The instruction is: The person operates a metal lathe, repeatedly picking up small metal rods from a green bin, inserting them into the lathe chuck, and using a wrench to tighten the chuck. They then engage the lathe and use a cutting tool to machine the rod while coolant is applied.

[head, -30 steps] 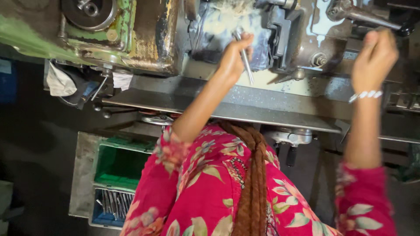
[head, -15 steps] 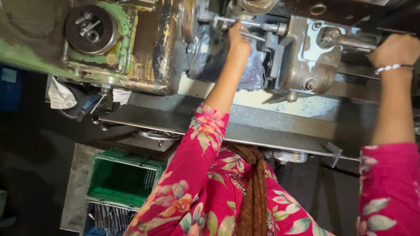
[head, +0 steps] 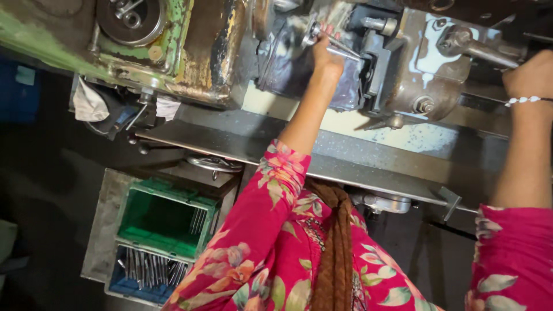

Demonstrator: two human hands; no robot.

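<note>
My left hand (head: 325, 56) reaches up to the middle of a worn metal lathe and grips a thin metal rod (head: 341, 46), whose end sits at the shiny chuck (head: 308, 31). My right hand (head: 533, 75), with a white bead bracelet on the wrist, is closed on a dark part of the machine at the right edge; what it grips is hidden. A grey tool block (head: 429, 86) with a long lever (head: 481, 50) lies between the two hands. Pink flowered sleeves cover both arms.
The green, rusty headstock (head: 173, 52) fills the upper left, with a white rag (head: 89, 106) hanging under it. Below the grey machine ledge (head: 368, 155) stand a green crate (head: 161, 216) and a blue crate (head: 144, 273) holding several metal rods.
My left hand has carried the rod from in front of the machine up to the chuck. My right hand has shifted right and lower onto the machine's edge.
</note>
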